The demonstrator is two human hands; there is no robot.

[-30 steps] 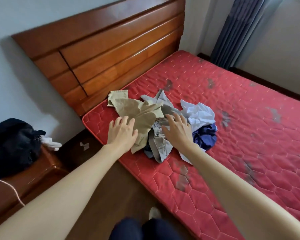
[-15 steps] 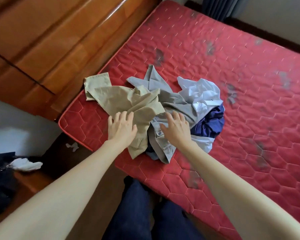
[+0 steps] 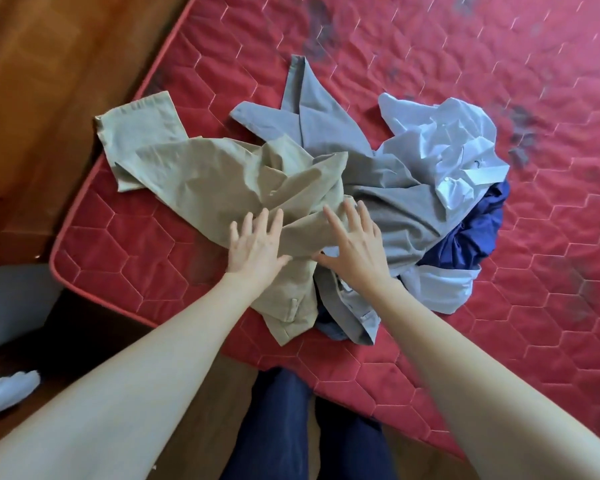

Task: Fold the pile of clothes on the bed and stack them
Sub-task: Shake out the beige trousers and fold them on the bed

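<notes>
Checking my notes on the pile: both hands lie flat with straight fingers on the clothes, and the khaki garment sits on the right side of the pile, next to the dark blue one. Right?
Not quite. The head view shows the khaki garment on the left side of the pile, away from the dark blue one. The rest holds: left hand and right hand lie flat, fingers straight.

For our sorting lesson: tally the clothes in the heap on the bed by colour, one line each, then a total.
Khaki garment: 1
Grey garment: 1
Pale blue-white garment: 1
Navy garment: 1
Total visible: 4; more may lie underneath.
</notes>
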